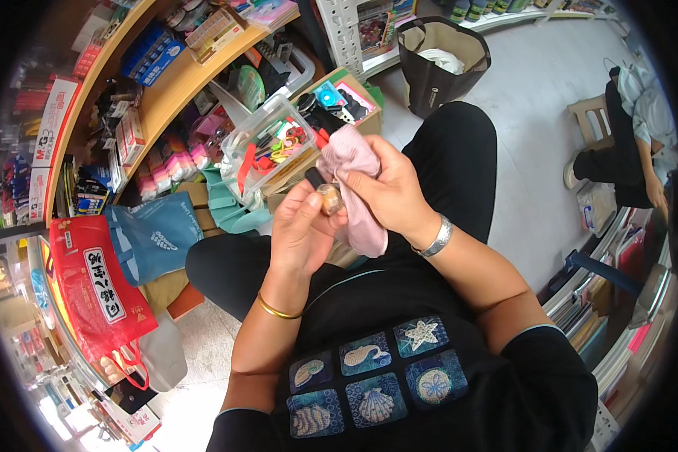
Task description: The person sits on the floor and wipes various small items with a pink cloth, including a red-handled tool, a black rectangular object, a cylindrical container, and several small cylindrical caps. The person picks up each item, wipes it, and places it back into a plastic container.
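Between finger and thumb, my left hand point(303, 226) holds a small bottle point(331, 199) with a black cap and something brownish inside, tilted. My right hand point(392, 186) grips a pink ribbed cloth point(357, 152), part of which hangs down below the fingers beside the bottle. The cloth is close against the bottle; whether they touch is hard to tell. Just beyond the hands, a clear plastic bin point(277, 144) holds red, yellow and green small items. Behind it stands a cardboard box point(371, 121) with mixed small goods.
Wooden shelves point(172, 85) packed with stationery curve along the left. A red bag point(99, 282) and a blue bag point(155, 237) stand at the left. A dark tote bag point(443, 65) is on the floor ahead. Another person point(627, 152) is at the right, near a beige stool point(590, 118).
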`<state>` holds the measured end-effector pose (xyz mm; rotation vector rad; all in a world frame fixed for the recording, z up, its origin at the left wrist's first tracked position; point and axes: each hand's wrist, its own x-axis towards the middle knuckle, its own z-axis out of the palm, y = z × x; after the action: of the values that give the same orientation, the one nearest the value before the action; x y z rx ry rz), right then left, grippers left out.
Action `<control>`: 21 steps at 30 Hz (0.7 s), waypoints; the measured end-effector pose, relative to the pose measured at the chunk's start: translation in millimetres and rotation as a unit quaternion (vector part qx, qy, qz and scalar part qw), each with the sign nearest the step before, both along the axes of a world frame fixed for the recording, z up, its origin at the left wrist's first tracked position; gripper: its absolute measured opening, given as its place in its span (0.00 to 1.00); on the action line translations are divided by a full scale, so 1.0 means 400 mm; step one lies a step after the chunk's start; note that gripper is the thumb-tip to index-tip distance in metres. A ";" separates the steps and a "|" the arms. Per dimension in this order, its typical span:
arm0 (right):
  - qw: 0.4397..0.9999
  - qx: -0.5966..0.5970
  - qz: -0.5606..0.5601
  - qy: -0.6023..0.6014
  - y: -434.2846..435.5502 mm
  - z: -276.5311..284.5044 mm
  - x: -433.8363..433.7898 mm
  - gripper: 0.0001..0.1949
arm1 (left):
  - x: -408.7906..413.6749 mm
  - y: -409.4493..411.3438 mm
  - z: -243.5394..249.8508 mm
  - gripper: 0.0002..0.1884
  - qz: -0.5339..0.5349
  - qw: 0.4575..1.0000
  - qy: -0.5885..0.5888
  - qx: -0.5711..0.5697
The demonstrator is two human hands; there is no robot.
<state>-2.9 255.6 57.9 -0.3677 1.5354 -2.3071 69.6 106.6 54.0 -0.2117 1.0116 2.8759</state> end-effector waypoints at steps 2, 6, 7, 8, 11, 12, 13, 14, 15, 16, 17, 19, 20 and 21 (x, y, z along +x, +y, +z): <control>0.998 -0.047 -0.032 -0.039 0.007 0.001 -0.019 0.15 | -0.005 0.012 0.018 0.12 0.037 0.999 -0.037 0.006; 0.987 -0.138 -0.027 -0.074 0.024 0.026 -0.026 0.16 | -0.018 0.009 -0.004 0.11 0.081 0.995 -0.046 0.022; 0.991 -0.117 -0.003 -0.067 0.031 0.028 -0.015 0.17 | -0.019 0.010 -0.016 0.10 0.091 0.995 -0.042 0.016; 0.993 -0.096 0.021 -0.060 0.035 0.028 -0.007 0.17 | -0.021 0.012 -0.025 0.10 0.102 0.994 -0.037 0.009; 0.993 0.056 0.033 0.101 0.013 -0.023 0.009 0.23 | -0.038 0.059 0.015 0.12 0.131 0.989 -0.062 -0.032; 0.979 0.109 0.011 0.173 0.014 -0.021 0.002 0.21 | -0.034 0.056 0.013 0.14 0.115 0.991 -0.054 -0.029; 0.987 0.077 0.027 0.140 0.016 -0.025 -0.004 0.20 | -0.031 0.052 0.011 0.15 0.098 0.994 -0.047 -0.027; 0.992 0.045 0.043 0.108 0.017 -0.032 -0.010 0.19 | -0.029 0.044 0.003 0.15 0.083 0.995 -0.041 -0.025; 0.995 0.012 0.060 0.074 0.019 -0.036 -0.012 0.18 | -0.026 0.033 -0.008 0.15 0.069 0.997 -0.035 -0.023; 0.996 0.003 0.063 0.059 0.021 -0.035 -0.011 0.18 | -0.024 0.024 -0.013 0.15 0.054 0.998 -0.029 -0.021; 0.997 -0.006 0.066 0.045 0.023 -0.032 -0.009 0.17 | -0.022 0.018 -0.015 0.14 0.045 0.998 -0.028 -0.022; 0.997 0.003 0.058 0.047 0.029 -0.021 -0.002 0.17 | -0.018 0.013 -0.013 0.13 0.027 0.999 -0.028 -0.023; 0.997 0.021 0.046 0.065 0.032 -0.011 0.001 0.16 | -0.015 0.014 -0.015 0.13 0.025 0.999 -0.029 -0.015; 0.995 0.038 0.033 0.083 0.034 -0.006 0.002 0.16 | -0.015 0.015 -0.016 0.13 0.023 0.999 -0.029 -0.007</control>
<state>-1.9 269.2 55.4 -0.5949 1.6563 -2.2088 63.7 112.5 47.6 -0.3209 1.0302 2.8862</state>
